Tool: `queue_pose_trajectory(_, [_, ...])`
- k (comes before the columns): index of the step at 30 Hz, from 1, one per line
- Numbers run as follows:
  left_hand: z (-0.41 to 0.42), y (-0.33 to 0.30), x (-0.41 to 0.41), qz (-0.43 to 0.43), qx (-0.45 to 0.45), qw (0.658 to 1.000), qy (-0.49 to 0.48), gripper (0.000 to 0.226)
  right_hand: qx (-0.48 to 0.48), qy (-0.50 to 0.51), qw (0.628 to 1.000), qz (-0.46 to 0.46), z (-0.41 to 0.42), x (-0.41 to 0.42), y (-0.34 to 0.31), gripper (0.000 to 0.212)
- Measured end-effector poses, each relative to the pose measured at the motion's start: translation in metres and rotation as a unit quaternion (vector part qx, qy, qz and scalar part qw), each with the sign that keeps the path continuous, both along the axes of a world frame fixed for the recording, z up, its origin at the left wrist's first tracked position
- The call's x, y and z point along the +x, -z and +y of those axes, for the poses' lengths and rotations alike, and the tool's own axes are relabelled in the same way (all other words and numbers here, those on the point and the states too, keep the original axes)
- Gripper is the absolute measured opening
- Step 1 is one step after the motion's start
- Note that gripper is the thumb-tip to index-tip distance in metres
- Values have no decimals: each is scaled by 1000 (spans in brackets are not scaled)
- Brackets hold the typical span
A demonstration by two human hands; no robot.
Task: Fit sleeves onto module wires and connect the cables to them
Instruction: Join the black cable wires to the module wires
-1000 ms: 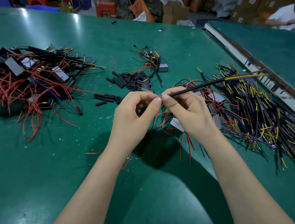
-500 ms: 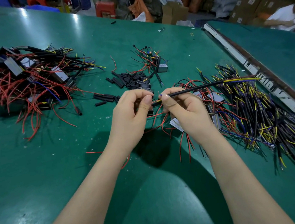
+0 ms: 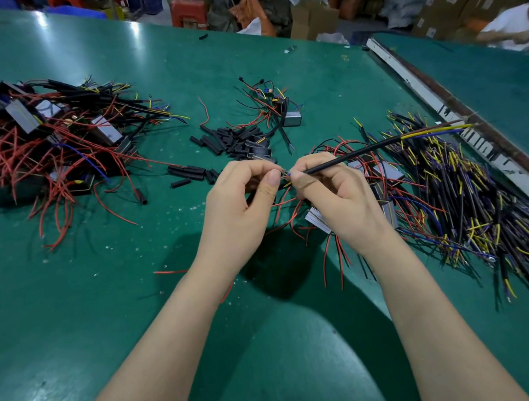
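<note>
while the black cable (image 3: 350, 157) is pinched near its stripped end by the right hand (image 3: 338, 198), its length is seen running up toward the right of the frame, where yellow and blue cores fan out. the left hand (image 3: 241, 209) is closed, thumb and forefinger pressed together on something thin just beside the cable's tip at frame centre; whether that is a module wire or a sleeve cannot be told, being too small. the cable is judged light and springy, stiff enough to hold its line in the air, while the fine wire ends are judged limp and easily bent, so a grip close to the tips is called for. loose black sleeves (image 3: 233, 139) are scattered just above the hands, small and likely to roll. a heap of modules with red wires (image 3: 39, 143) is piled at upper left, and a bundle of cut cables (image 3: 473, 196) is spread at right. the green table (image 3: 70, 304) is smooth and faintly glossy. cardboard boxes (image 3: 451, 4) and clutter are seen along the top edge.
</note>
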State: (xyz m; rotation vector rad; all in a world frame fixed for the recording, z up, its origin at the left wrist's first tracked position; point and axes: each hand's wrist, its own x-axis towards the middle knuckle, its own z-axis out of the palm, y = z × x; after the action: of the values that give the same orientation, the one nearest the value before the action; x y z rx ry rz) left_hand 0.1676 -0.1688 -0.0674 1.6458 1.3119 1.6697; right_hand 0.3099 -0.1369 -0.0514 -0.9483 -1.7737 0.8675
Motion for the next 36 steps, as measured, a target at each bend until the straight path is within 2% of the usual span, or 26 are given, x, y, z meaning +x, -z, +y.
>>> queue_pose_trajectory(6, [-2, 0, 1, 11, 16, 1000, -7, 16, 14, 6, 1000, -25, -2, 0, -2, 8])
queue_pose_trajectory(13, [-1, 0, 1, -15, 6, 1000, -6, 13, 32, 3, 998, -52, -3, 2, -4, 12])
queue_pose_trajectory(20, [-1, 3, 0, 82, 69, 993, -47, 7, 23, 6, 999, -48, -1, 4, -3, 22])
queue_pose_trajectory(26, [-1, 4, 2, 49, 51, 996, -46, 8, 22, -20, 997, -65, -4, 5, -7, 19])
queue_pose_trajectory(28, [-1, 3, 1, 73, 57, 995, -36, 9, 12, -20, 997, -69, -3, 6, -8, 20])
queue_pose_trajectory(32, [0, 2, -5, 187, 105, 976, -29, 8, -5, -7, 995, -98, 0, 9, -6, 18])
queue_pose_trajectory(36, [0, 3, -9, 271, 107, 956, -21, 11, -15, 13, 991, -135, 3, 9, 0, 21])
